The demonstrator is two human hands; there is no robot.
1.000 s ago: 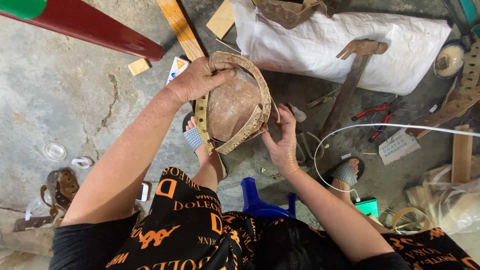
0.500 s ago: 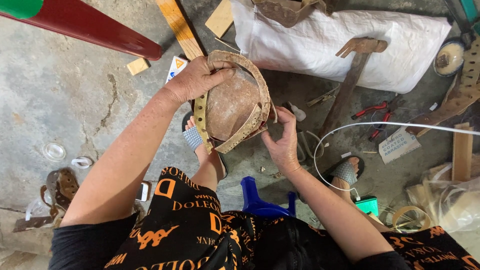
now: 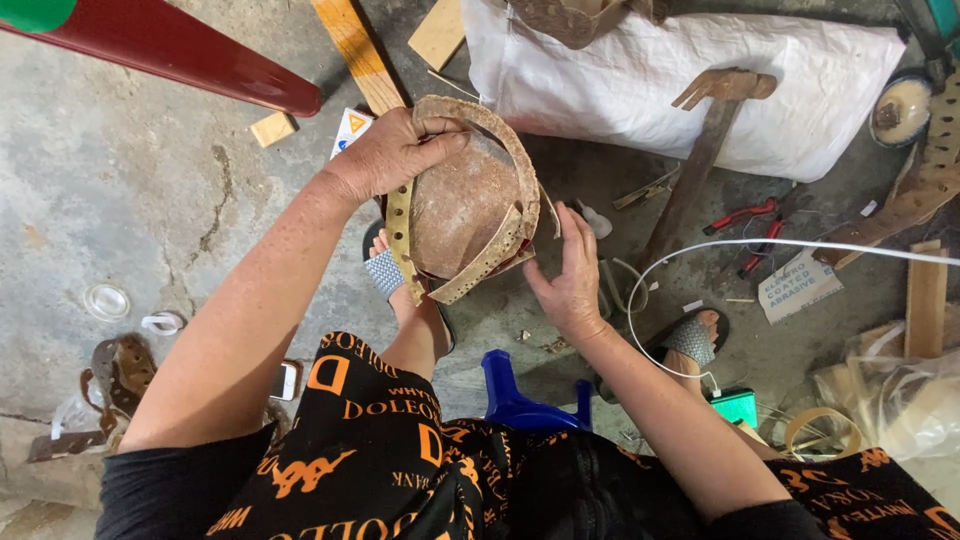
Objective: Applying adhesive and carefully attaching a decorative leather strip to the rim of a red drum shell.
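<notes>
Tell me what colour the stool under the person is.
Blue stool; it shows plainly in the head view.

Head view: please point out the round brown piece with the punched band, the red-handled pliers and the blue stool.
round brown piece (image 3: 462, 200), head view, on its domed middle.
red-handled pliers (image 3: 745, 213), head view, on one red handle.
blue stool (image 3: 515, 400), head view, on its seat edge.
</notes>
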